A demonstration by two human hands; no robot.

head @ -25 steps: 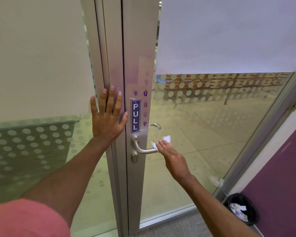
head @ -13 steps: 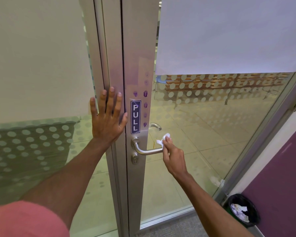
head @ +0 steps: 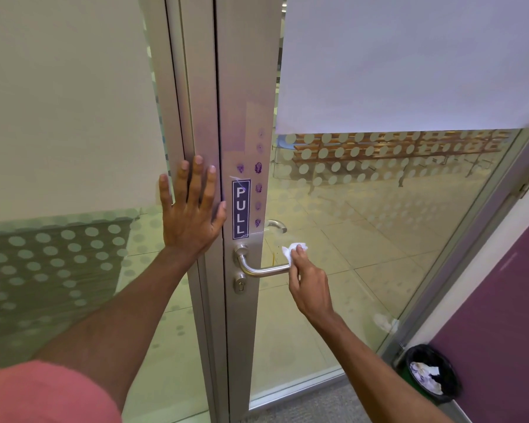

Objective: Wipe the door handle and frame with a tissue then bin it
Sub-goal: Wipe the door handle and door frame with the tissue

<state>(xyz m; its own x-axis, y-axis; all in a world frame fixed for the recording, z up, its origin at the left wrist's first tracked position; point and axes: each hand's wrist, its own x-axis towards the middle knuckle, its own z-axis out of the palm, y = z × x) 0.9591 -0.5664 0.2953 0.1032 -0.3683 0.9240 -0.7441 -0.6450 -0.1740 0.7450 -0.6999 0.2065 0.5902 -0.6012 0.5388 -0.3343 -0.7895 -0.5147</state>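
A silver lever door handle [head: 257,269] sticks out to the right from the aluminium door frame [head: 245,331], below a blue PULL sticker [head: 241,209]. My right hand [head: 310,285] grips the free end of the handle with a crumpled white tissue [head: 291,250] bunched under its fingers. My left hand [head: 193,212] lies flat with fingers spread against the frame's left post, holding nothing. Purple smudges [head: 258,178] dot the frame beside the sticker.
A black bin [head: 432,374] lined with a dark bag and holding crumpled paper stands on the floor at lower right, by a purple wall [head: 501,315]. The glass door panel [head: 379,239] carries frosted dots and a white sheet [head: 409,56] above.
My right hand with the tissue has slid slightly outward along the handle toward its free end and turned over its tip. My left hand has stayed pressed on the frame.
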